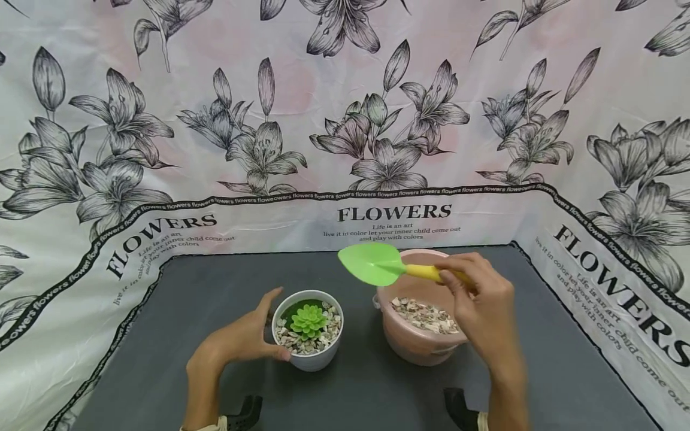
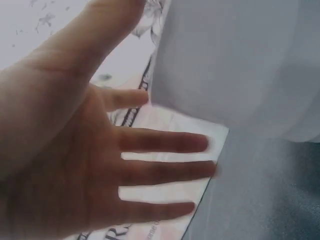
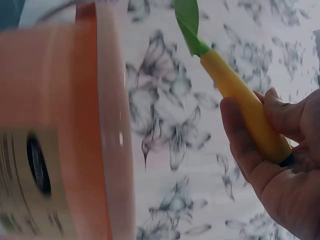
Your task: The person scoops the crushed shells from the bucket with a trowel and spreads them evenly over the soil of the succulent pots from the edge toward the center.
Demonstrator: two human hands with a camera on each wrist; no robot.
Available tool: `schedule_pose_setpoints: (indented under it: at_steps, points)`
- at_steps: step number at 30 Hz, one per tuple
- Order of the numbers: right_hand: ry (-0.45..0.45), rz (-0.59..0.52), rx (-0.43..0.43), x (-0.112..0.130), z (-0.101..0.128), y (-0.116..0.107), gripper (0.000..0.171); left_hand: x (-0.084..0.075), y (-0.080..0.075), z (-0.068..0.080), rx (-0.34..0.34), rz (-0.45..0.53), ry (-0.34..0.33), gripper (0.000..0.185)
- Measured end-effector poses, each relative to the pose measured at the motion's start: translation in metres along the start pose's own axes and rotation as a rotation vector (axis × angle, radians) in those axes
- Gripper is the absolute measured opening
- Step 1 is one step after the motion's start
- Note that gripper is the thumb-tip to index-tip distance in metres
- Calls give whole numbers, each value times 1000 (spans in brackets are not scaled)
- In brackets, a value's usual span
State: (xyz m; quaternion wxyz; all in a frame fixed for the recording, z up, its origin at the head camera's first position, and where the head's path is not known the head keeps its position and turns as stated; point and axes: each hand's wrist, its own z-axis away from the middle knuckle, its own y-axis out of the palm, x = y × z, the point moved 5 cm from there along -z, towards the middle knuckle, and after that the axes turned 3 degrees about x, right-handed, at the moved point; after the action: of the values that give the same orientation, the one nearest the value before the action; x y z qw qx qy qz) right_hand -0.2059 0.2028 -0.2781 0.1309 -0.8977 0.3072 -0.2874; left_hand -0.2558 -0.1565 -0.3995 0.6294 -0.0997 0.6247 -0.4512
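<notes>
A small white pot (image 1: 312, 361) stands on the dark table, filled with pale stones around a green succulent plant (image 1: 308, 322). My left hand (image 1: 244, 336) is at its left side, thumb and a finger at the pot's wall. In the left wrist view, the fingers (image 2: 165, 142) stretch out straight and spread beside the pot (image 2: 225, 65). My right hand (image 1: 483, 299) grips the yellow handle of a toy trowel (image 1: 373, 264) with a green blade, raised above a pink bucket (image 1: 415, 346). The handle (image 3: 242, 102) shows between thumb and fingers in the right wrist view.
Pale stones (image 1: 423, 315) lie inside the pink bucket, which stands to the right of the white pot. A floral cloth (image 1: 302, 221) printed with FLOWERS hangs behind and along both sides of the dark table (image 1: 215, 287).
</notes>
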Motion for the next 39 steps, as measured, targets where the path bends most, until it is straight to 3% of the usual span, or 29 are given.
schedule_pose_setpoints:
  at_steps: [4, 9, 21, 25, 29, 33, 39]
  points:
    - [72, 3, -32, -14, 5, -21, 20, -13, -5, 4, -92, -25, 58, 113]
    - [55, 37, -12, -24, 11, -34, 22, -36, -5, 4, -195, -86, 176, 99]
    - [72, 193, 68, -37, 13, -52, 22, -79, 10, -16, -310, -179, 344, 82]
    - [51, 256, 120, -41, 11, -53, 29, -100, 18, -28, -312, -200, 380, 76]
    - [-2, 332, 182, -44, 10, -45, 27, -119, 36, -45, -253, -199, 404, 76]
    - [-61, 473, 260, -44, 10, -24, 23, -128, 57, -61, -200, -178, 386, 84]
    - [-23, 695, 445, -47, 17, 12, 24, -141, 85, -76, -178, -110, 377, 105]
